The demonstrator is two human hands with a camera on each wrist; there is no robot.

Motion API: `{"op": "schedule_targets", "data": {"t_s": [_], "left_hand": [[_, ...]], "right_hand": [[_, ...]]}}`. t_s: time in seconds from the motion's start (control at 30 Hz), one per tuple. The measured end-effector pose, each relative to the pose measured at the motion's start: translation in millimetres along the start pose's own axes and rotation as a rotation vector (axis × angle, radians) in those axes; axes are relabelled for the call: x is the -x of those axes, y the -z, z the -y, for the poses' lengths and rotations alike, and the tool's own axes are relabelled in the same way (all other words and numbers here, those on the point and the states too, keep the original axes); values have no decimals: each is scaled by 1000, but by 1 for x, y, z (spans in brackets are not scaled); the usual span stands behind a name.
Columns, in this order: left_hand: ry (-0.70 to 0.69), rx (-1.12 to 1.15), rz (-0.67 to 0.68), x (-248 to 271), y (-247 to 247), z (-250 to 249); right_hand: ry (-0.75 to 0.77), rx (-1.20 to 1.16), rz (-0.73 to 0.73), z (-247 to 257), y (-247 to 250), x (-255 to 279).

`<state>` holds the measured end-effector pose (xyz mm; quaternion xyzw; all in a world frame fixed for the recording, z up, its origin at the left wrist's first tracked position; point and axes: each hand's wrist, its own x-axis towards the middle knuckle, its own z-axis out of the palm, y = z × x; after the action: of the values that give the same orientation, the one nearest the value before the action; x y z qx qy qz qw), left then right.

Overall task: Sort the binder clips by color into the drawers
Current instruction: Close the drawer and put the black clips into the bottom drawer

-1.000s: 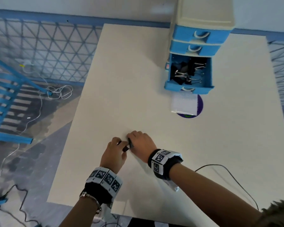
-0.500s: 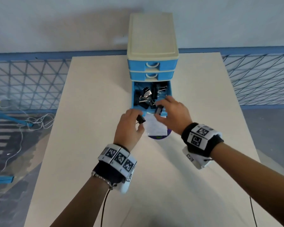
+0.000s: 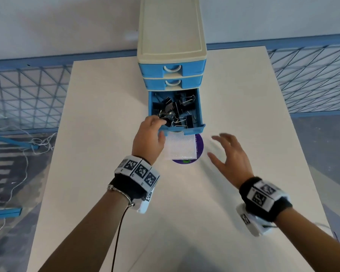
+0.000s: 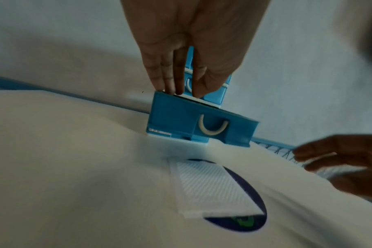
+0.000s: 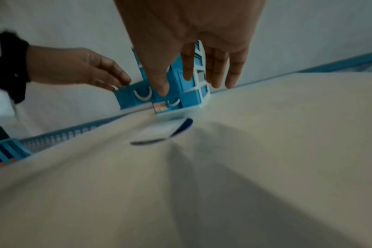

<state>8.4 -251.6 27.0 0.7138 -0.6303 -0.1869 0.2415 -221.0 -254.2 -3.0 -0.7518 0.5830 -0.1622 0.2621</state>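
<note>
The drawer unit [image 3: 171, 32] stands at the table's far middle, cream on top with blue drawers. Its third drawer [image 3: 201, 114] is pulled out and holds several black binder clips [image 3: 177, 112]. My left hand [image 3: 155, 122] reaches over the drawer's front left corner. In the left wrist view the left hand [image 4: 186, 94] has straight fingers [image 4: 170, 80] touching the rim of the drawer [image 4: 181, 120], with no clip between them. My right hand [image 3: 222, 148] hovers over the table right of the drawer, fingers spread and empty. The right hand [image 5: 189, 83] looks the same in the right wrist view.
The two upper drawers [image 3: 172, 68] are shut. A white textured card [image 3: 180, 147] lies on a purple disc [image 3: 199, 146] just in front of the open drawer. Blue mesh fencing [image 3: 28, 99] runs behind the table [image 3: 98, 134] on both sides, with floor and cables at the left.
Both hands came from the table's near left to the open drawer, each carrying a black clip. Now the right hand has drawn back to the right, empty, and no clip shows in the left.
</note>
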Motion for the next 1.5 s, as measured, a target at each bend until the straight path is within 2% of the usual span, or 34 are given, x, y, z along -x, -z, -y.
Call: {"op": "schedule_targets", "data": {"t_s": [0.1, 0.27, 0.33, 0.43, 0.6, 0.67, 0.77, 0.83, 0.87, 0.97, 1.13, 1.5], "left_hand": [[-9, -66, 18, 7, -3, 4], [-54, -158, 39, 3, -7, 3], [-50, -281, 98, -5, -8, 3], [7, -460, 256, -16, -13, 0], [85, -434, 334, -26, -16, -4], [60, -385, 273, -23, -15, -1], [2, -179, -44, -10, -11, 9], [86, -18, -239, 2, -8, 15], [165, 46, -273, 8, -8, 17], [350, 136, -237, 20, -13, 21], [420, 199, -211, 19, -26, 26], [241, 219, -251, 13, -40, 33]], "right_hand": [[-84, 61, 121, -24, -14, 37], [-70, 227, 264, -43, -34, 76], [-40, 298, 313, -50, -41, 85], [-22, 376, 384, -55, -43, 89], [0, 439, 428, -58, -38, 89], [13, 431, 427, -59, -38, 89], [24, 428, 415, -61, -40, 90], [19, 419, 412, -61, -41, 90], [17, 407, 410, -61, -41, 90], [30, 396, 392, -61, -42, 91], [33, 393, 389, -62, -43, 91], [34, 379, 370, -65, -45, 92]]}}
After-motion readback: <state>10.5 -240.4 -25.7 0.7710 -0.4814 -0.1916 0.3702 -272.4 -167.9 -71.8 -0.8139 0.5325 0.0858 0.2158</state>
